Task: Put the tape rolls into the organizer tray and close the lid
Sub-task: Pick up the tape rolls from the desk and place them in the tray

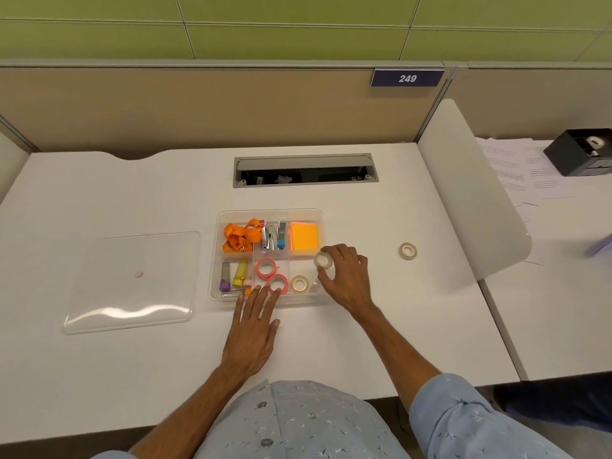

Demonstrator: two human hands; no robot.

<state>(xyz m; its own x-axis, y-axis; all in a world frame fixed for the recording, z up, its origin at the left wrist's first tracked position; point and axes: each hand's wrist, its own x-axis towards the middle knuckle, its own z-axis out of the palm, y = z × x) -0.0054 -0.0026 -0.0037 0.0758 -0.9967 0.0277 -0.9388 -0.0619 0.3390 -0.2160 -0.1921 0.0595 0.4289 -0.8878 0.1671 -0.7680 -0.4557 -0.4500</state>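
Observation:
A clear organizer tray (270, 213) sits mid-desk. Its front middle compartment holds two pink tape rolls (266, 267). A beige tape roll (299, 283) lies in the front right compartment. My right hand (346, 276) pinches a clear tape roll (323, 261) just above the tray's right rim. My left hand (255, 321) lies flat on the desk, fingers spread, its fingertips touching the tray's front edge by the nearer pink roll (278, 282). One more beige tape roll (407, 250) lies on the desk to the right. The clear lid (132, 283) rests flat on the desk, left of the tray.
The tray also holds an orange lanyard (240, 238), a stapler (272, 236), orange sticky notes (304, 236) and glue sticks (240, 273). A cable slot (304, 170) opens behind it. A white divider (470, 193) bounds the desk's right side; papers (516, 173) and a black dispenser (581, 152) lie beyond.

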